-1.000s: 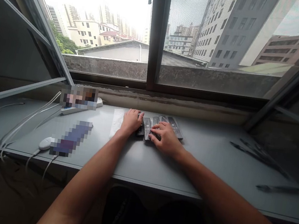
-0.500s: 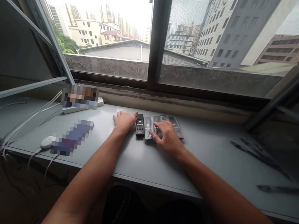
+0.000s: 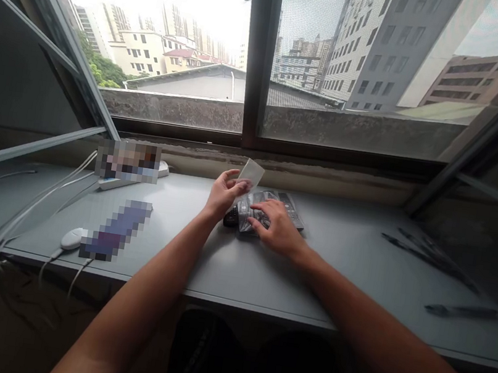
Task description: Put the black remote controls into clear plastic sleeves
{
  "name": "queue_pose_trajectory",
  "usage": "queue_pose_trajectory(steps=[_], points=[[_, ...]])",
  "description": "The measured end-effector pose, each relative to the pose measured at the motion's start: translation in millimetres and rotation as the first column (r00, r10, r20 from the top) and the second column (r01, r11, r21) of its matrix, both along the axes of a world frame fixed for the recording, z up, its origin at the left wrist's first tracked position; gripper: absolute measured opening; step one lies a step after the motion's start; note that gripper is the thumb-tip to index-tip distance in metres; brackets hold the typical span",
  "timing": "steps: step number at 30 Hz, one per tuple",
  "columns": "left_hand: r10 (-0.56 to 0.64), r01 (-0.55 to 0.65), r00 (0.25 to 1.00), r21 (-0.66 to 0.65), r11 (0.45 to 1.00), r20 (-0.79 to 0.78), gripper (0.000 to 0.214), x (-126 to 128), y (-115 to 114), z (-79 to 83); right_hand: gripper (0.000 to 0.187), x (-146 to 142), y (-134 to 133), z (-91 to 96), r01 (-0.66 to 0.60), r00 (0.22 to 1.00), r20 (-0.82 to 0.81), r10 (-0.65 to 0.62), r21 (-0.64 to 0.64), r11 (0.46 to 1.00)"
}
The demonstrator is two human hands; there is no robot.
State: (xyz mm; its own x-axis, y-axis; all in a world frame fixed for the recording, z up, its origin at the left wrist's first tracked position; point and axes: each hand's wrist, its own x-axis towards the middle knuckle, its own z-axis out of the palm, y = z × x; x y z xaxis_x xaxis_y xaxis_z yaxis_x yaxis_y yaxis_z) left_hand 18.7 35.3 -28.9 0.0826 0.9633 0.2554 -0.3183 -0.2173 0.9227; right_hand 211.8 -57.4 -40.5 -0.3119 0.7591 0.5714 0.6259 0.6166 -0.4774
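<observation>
My left hand is raised over the desk, thumb and fingers closed on a pale translucent plastic bag, flat and rectangular. Below that hand, a black remote control lies partly hidden. My right hand hovers over or rests on the remotes in clear plastic wrap, its fingers apart and curved; contact is hard to make out. Another dark wrapped remote shows just beyond the right hand.
A white power strip stands at the back left. Nearer are a blurred-out bluish object, a round white charger and cables. Dark pen-like items lie at the right. The grey desk ends at a front edge, with metal frames at both sides.
My left hand has lifted off the desk and moved right, now with the plastic bag in its fingers, over the black remote. The right hand has hardly moved.
</observation>
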Motion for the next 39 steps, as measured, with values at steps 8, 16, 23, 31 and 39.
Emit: queue_pose_trajectory(steps=[8, 16, 23, 31, 39], points=[[-0.315, 0.352, 0.913, -0.107, 0.93, 0.258, 0.048, 2, -22, 24.7, 0.033, -1, -8, 10.2, -0.194, 0.98, -0.054, 0.191, -0.065, 0.979], [-0.171, 0.206, 0.954, -0.123, 0.971, 0.247, 0.033, -3, -9, 19.0, 0.017, -6, -14, 22.8, -0.212, 0.951, -0.236, 0.201, -0.024, 0.977], [0.044, 0.034, 0.94, -0.223, 0.974, 0.338, 0.021, -8, 5, 11.2, 0.039, 2, 1, 17.3, -0.118, 0.822, -0.568, -0.034, -0.228, 0.966], [-0.207, 0.26, 0.953, -0.243, 0.934, 0.222, 0.036, -13, -8, 22.9, 0.024, 3, -1, 20.8, 0.021, 0.865, -0.501, -0.031, -0.026, 0.999], [-0.438, 0.472, 0.881, -0.284, 0.835, 0.178, 0.02, -5, -19, 19.2, 0.027, 4, -7, 24.7, 0.002, 0.982, -0.182, 0.042, 0.233, 0.972]])
